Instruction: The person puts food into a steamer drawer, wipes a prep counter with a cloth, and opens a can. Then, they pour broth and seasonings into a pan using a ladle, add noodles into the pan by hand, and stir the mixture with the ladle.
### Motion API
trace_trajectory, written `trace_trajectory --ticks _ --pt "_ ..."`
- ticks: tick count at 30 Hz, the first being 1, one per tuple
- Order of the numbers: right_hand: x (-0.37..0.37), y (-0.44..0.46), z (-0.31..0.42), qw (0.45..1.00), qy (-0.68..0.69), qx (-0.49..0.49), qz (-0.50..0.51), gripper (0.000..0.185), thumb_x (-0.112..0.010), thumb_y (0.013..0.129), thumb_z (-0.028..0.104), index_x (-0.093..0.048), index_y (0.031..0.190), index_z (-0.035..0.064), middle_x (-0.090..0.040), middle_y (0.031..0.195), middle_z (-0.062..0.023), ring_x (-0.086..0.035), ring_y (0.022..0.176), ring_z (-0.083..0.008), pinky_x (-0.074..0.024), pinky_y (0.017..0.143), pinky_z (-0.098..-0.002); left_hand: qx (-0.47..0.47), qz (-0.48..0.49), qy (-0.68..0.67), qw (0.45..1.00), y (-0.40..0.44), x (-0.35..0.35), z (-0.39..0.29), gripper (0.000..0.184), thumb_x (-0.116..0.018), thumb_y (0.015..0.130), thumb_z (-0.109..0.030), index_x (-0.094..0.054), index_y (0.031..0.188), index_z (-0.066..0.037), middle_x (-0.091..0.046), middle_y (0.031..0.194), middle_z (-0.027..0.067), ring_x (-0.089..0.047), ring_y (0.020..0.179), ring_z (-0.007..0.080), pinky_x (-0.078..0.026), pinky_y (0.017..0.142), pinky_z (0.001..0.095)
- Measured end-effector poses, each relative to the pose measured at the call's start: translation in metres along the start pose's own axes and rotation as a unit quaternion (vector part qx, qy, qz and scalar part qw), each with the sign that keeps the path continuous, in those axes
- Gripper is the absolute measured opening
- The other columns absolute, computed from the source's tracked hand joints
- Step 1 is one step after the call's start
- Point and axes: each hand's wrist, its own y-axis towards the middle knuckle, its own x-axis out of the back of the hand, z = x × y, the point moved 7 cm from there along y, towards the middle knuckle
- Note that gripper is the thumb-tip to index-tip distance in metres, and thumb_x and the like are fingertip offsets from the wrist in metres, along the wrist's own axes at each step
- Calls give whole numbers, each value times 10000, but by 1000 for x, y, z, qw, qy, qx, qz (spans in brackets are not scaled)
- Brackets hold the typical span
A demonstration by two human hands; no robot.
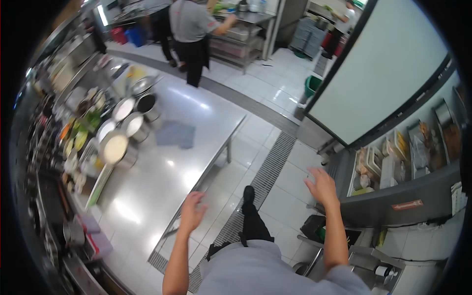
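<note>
My left hand [193, 212] is raised near the front edge of a steel worktable [142, 191], with its fingers loosely apart and nothing in them. Out to the right, my right hand [322, 188] is also empty, its fingers spread, over the tiled floor beside an upright fridge [364, 209]. The fridge's glass door [381, 73] stands swung out. Inside it are food containers [392, 169] and bagged items. On the worktable lie a grey-blue cloth [176, 134] and several metal pots, one filled with something cream-coloured [115, 149].
A floor drain grate [268, 174] runs beneath my stride. Co-workers [191, 29] stand by a steel counter at the back. A green bin [311, 86] is near the fridge door. Vegetables [78, 135] and cookware crowd the left side. A dark crate [312, 227] sits low on the right.
</note>
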Motion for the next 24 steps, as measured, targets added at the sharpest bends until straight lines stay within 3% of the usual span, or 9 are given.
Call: trace_trajectory --ticks 1,3,10,12,13,14,16,19,24 --pt "1 38 -11 1000 0 24 -20 391 -697 812 220 -607 1163 74 -613 1060 -152 -600 946 -381 -493 789 -448 -18 -41 24 999 19 8 9 370 -695 814 -81 -603 1172 -76 -537 1222 108 -605 961 250 -514 806 336" --pt "6 110 -32 999 -29 7 -16 371 -693 818 217 -614 1151 75 -617 1026 -144 -604 940 -374 -499 787 -448 154 -62 7 986 60 28 8 306 -690 812 -88 -622 1104 -26 -548 1219 170 -556 1090 321 -480 910 405" --pt "-7 419 -152 945 -310 106 -7 170 -636 786 163 -656 942 98 -630 954 -125 -611 940 -323 -476 817 -479 108 -228 365 896 244 45 119 590 -611 901 -341 -437 1389 -59 -364 1447 245 -349 1322 437 -323 1034 590" --pt "-9 494 -208 912 -373 166 -46 174 -643 756 162 -671 924 126 -626 1012 -116 -590 1006 -320 -459 866 -478 276 -206 377 860 266 25 166 653 -475 951 -466 -337 1462 -83 -236 1532 232 -195 1416 428 -215 1061 672" --pt "-15 525 -256 898 -384 197 -82 358 -638 801 312 -663 1108 129 -615 1099 -117 -551 1064 -276 -392 933 -526 315 -225 364 847 270 20 165 689 -437 955 -497 -276 1489 -92 -169 1557 219 -128 1438 414 -173 1064 691" --pt "4 549 -246 877 -474 35 68 417 -630 821 462 -672 1099 153 -618 1116 -86 -538 1091 -252 -348 974 -535 348 -241 349 836 275 15 161 726 -399 958 -529 -215 1515 -101 -102 1583 205 -61 1460 400 -131 1068 711" --pt "13 591 -301 788 -596 -74 132 462 -560 853 499 -668 1141 154 -623 1167 -81 -552 1117 -257 -302 995 -566 381 -204 331 839 278 14 149 727 -365 970 -528 -147 1533 -123 -43 1595 187 -15 1468 397 -102 1096 680" --pt "9 615 -348 721 -666 -107 160 542 -455 900 554 -663 1203 155 -630 1244 -74 -573 1157 -263 -233 1027 -613 364 -180 300 863 278 19 145 742 -362 969 -530 -119 1536 -117 -29 1595 189 -10 1465 405 -84 1095 683" --pt "-13 609 -353 681 -685 -113 233 620 -439 889 633 -676 1168 132 -649 1197 -66 -608 1107 -231 -434 922 -532 379 -157 294 864 275 24 134 754 -356 965 -530 -116 1534 -98 -13 1595 190 14 1467 392 -68 1118 653"
